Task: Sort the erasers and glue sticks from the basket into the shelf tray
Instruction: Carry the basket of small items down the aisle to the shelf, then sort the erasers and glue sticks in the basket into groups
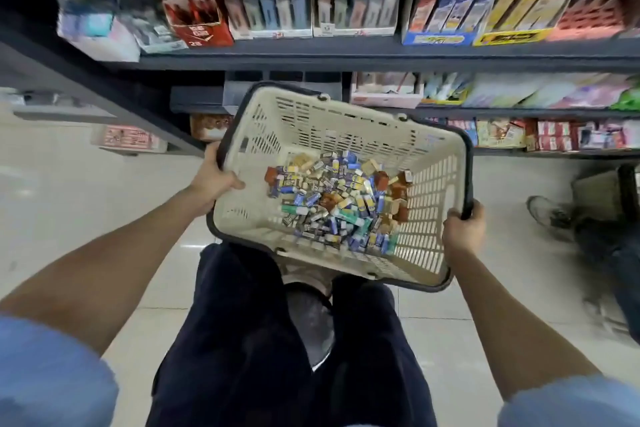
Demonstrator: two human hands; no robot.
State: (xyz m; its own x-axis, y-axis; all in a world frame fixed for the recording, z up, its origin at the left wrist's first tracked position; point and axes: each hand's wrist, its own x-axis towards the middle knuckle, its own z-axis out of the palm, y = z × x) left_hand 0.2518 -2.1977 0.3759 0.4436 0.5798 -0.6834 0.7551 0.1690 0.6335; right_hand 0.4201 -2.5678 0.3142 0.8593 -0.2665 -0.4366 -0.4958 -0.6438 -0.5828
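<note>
Left hand (215, 180) grips the left rim of a cream basket (311, 121), fingers curled over its dark edge; right hand (463, 229) is wrapped round the dark handle on the right side. The basket is held tilted above the person's legs (242, 305), in front of stocked shelves (346, 53). Small erasers (288, 180) and glue sticks (294, 210) lie heaped in its bottom.

Basket (433, 184) matt cream plastic, perforated; floor (86, 201) glossy tile.
</note>
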